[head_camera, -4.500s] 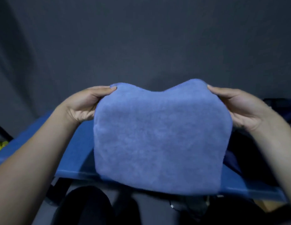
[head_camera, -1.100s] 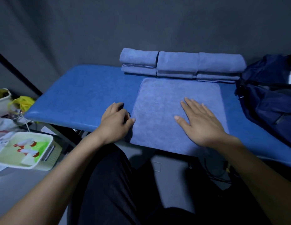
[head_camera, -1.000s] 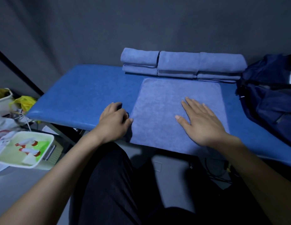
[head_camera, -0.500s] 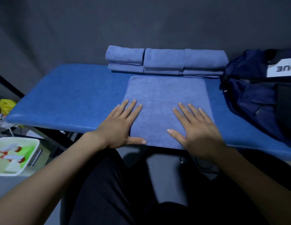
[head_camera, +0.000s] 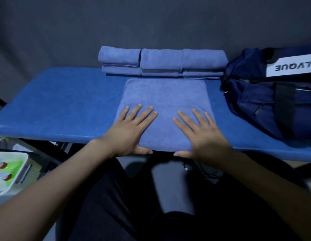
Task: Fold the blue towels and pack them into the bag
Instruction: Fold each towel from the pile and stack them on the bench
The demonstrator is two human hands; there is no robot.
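Observation:
A blue towel point(head_camera: 166, 96) lies flat on the blue padded table point(head_camera: 64, 105), its near edge at the table's front edge. My left hand point(head_camera: 130, 131) lies flat on the towel's near left part, fingers spread, thumb under the near edge. My right hand point(head_camera: 201, 134) presses flat on the near right part, its thumb also at the near edge. Several folded blue towels point(head_camera: 161, 62) are stacked in a row along the table's back edge. A dark blue bag point(head_camera: 272, 98) sits at the right end of the table.
A dark grey curtain hangs behind the table. A white tray point(head_camera: 7, 173) with a green inside and small red-and-white items stands low at the left. My dark-trousered legs are below the table's front edge.
The towel, held up in the air earlier, now lies on the table. My left hand opened from a curled grip at the towel's left edge and lies flat on it; both hands slid toward the near edge.

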